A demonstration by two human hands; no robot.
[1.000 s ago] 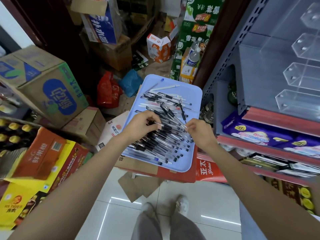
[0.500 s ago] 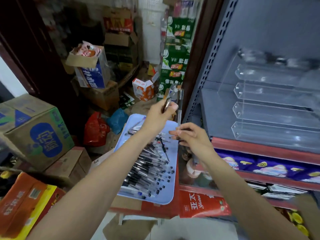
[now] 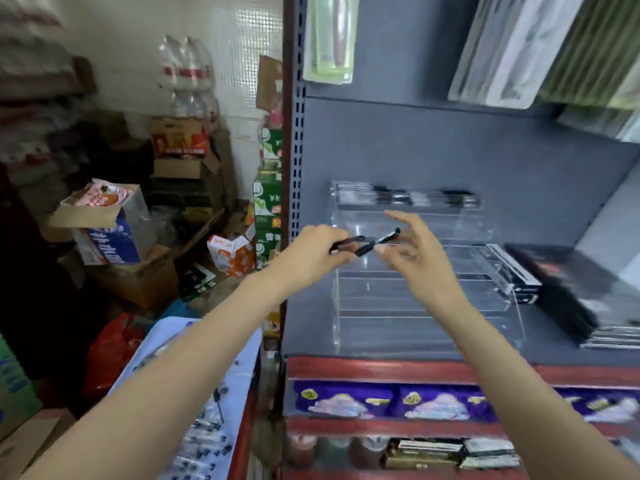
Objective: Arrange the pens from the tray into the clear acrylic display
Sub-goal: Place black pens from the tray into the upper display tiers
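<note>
The left hand (image 3: 311,252) has risen from the blue tray (image 3: 239,358), its grip clenched around a few black pens (image 3: 349,244). The right hand (image 3: 415,261), fingers loosely spread, seems to pinch another pen (image 3: 381,241), though blur leaves this unclear. Both now hover before the clear acrylic display (image 3: 415,306) on the shelf, so placing looks imminent; many pens remain in the tray below.

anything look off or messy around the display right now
Mostly no. The display stands upright on the shelf, pens only in its top tier. The odd bit: two pens cross in an X between the left hand and right hand, not lined up for a tier.
</note>
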